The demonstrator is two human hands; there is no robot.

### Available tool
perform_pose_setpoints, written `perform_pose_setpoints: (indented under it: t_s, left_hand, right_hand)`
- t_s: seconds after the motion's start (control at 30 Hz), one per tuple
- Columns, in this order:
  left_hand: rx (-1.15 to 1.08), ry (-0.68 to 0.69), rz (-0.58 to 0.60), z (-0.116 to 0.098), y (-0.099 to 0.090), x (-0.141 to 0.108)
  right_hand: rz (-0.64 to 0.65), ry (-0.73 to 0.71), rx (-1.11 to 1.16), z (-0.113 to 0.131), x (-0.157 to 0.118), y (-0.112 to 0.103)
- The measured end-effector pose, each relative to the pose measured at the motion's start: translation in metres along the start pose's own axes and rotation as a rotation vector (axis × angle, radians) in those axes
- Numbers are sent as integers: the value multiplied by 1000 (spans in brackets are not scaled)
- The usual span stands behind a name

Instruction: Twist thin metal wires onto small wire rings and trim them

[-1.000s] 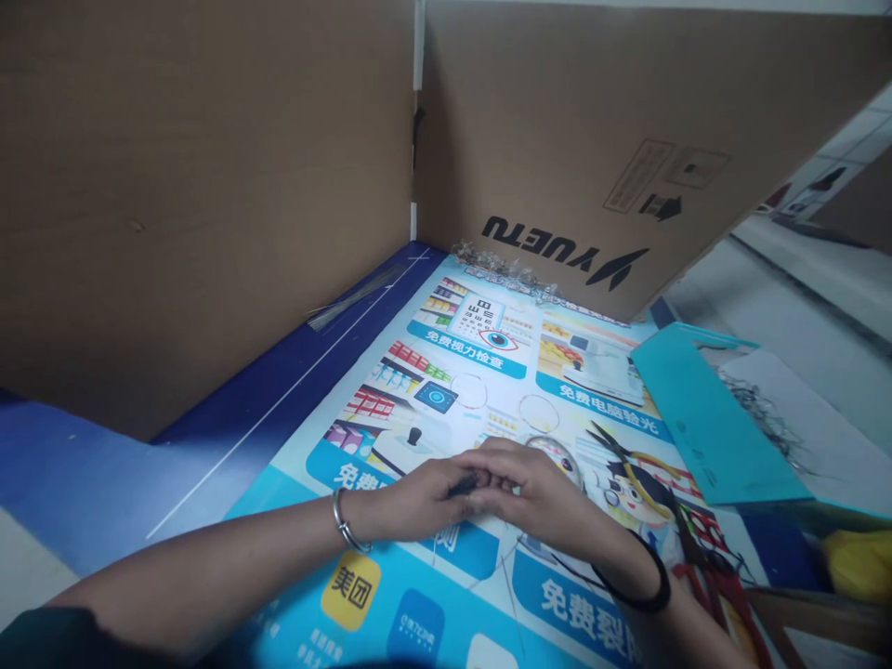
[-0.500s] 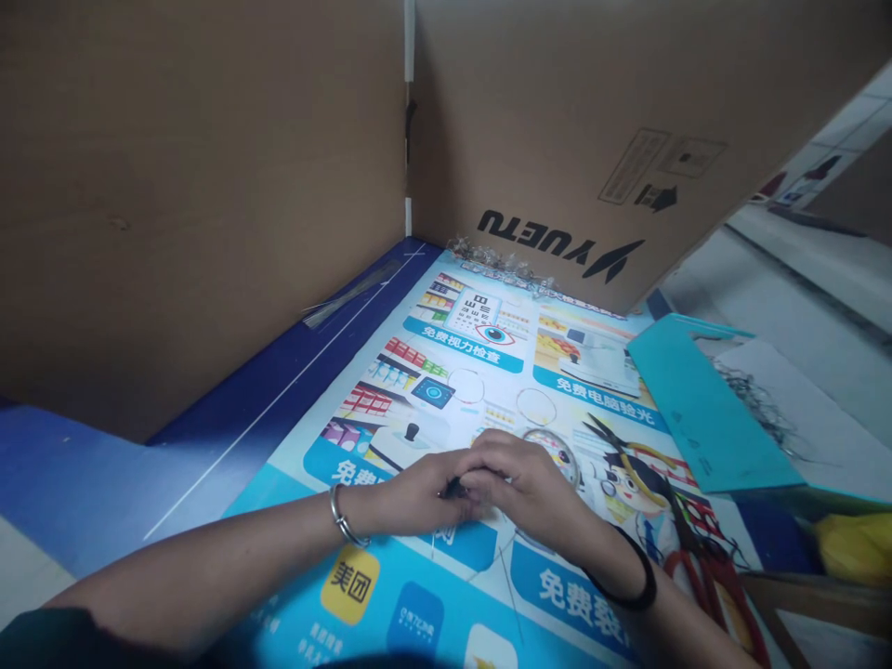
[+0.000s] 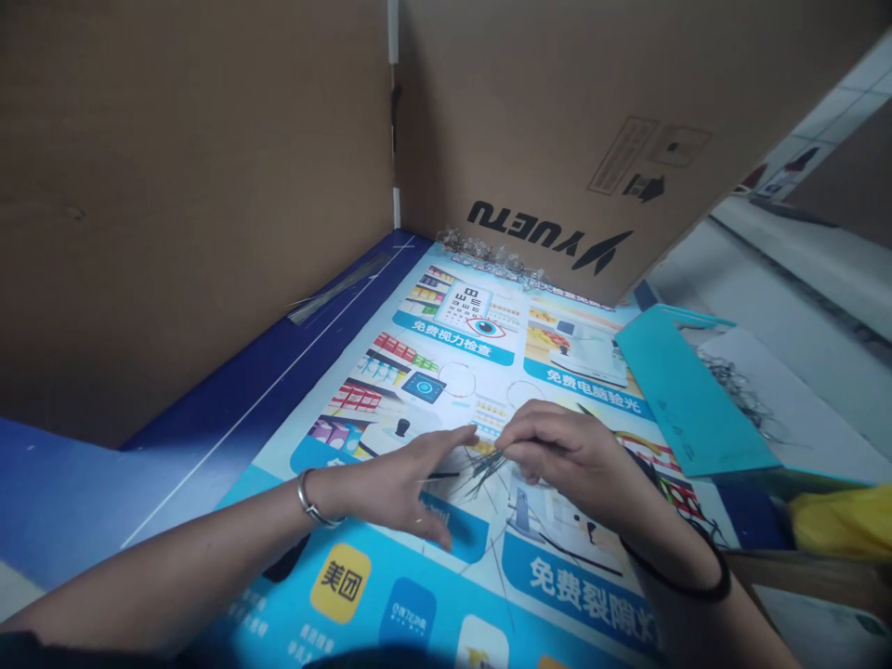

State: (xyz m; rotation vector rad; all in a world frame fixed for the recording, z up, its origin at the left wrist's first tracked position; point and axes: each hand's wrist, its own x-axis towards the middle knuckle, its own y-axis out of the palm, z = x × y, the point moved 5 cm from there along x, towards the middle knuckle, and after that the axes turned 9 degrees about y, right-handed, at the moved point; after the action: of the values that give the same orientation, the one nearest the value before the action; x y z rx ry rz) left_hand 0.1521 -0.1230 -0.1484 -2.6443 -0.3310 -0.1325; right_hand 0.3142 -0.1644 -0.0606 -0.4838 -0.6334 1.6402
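In the head view, a loose bundle of thin metal wires [image 3: 489, 463] lies over the printed poster [image 3: 456, 567], gripped at its far right end. Take that bundle as the centre of the dial, twelve pointing away from the person. The wires look light, springy and rather stiff; they probably bend easily, slide against one another and fan out when pinched at only one end, and the cut tips may prick. The middle of the bunch, with several fingers wrapped round, seems the surest place to take hold.

The right hand [image 3: 575, 446], at between two and three o'clock, has its thumb and index finger pressed together on the wire ends, the other fingers curled in. The left hand [image 3: 394, 483], at nine, is spread wide, thumb and fingers well apart, around the bundle's near side; a slim dark piece [image 3: 444, 476] sits in that gap, and whether the hand touches it I cannot tell.

Stray wires [image 3: 503, 576] lie at six. A tangle of wire [image 3: 488, 253] runs along the cardboard panel [image 3: 536, 121] at twelve, straight wires [image 3: 338, 290] lie between ten and eleven, and a teal folder [image 3: 687, 400] stands between two and three, beside another wire heap [image 3: 739, 395].
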Motion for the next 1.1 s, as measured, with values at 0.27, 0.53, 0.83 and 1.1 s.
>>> perform_pose_setpoints:
  t_s: [0.27, 0.53, 0.83, 1.1]
  left_hand:
    - [266, -120, 339, -10, -30, -16]
    - [489, -71, 202, -18, -52, -20]
    - [-136, -6, -123, -29, -6, 19]
    - [-289, -126, -357, -18, -4, 18]
  right_hand:
    - [-15, -8, -89, 2, -3, -13]
    - [15, 0, -100, 2, 1, -2]
    - [31, -10, -9, 0, 6, 28]
    - [-123, 117, 69, -9, 6, 34]
